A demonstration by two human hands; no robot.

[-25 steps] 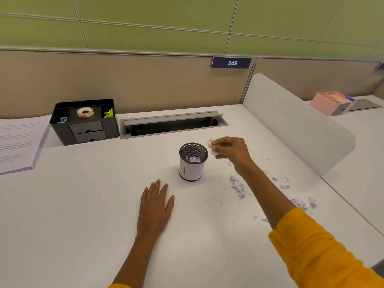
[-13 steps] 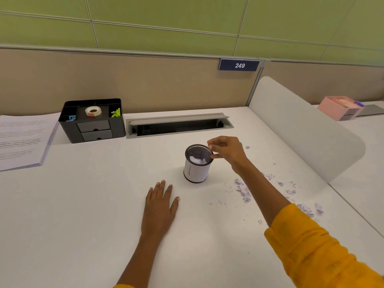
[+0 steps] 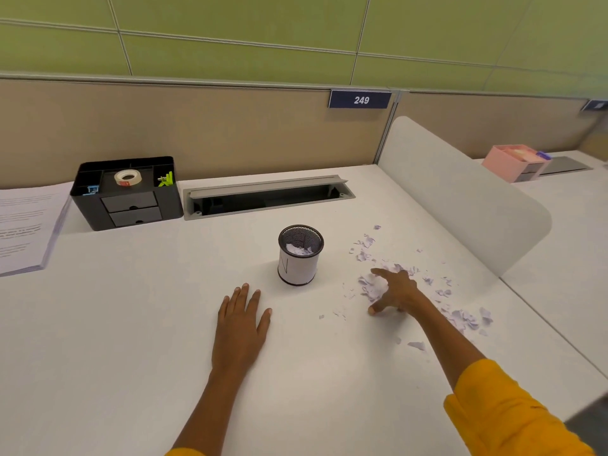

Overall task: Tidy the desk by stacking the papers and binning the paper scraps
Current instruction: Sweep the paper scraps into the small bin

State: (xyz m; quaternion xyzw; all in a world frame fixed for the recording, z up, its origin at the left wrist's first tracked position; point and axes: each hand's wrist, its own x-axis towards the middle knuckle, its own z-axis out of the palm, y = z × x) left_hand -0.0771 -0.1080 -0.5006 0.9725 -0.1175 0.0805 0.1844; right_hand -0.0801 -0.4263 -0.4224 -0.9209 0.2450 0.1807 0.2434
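Moved: right hand (image 3: 393,291), half a second ago pinched above the rim of the mesh cup, now down on the desk to the cup's right, fingers spread wide over a clump of paper scraps (image 3: 371,287). It touches them but grips nothing as yet. Judgement: one pinch has been dropped in, and another gathering begins.

Desk (image 3: 131,324): white, bearing all items below.

Stack of papers (image 3: 23,225): far left edge, printed sheets squared together; this part of the task looks finished.

Desk organiser (image 3: 128,205): black, two drawers, tape roll on top; unchanged, well apart from the work.

Left hand (image 3: 241,320): flat on the desk, fingers straight and together, holding nothing; unchanged, just left of and nearer than the cup.

Mesh cup (image 3: 300,255): upright, serving as the bin, white scraps visible inside at a low level.

Scraps remaining: a loose scatter from right of the cup toward the near right, many tiny. Judgement: several more trips needed.
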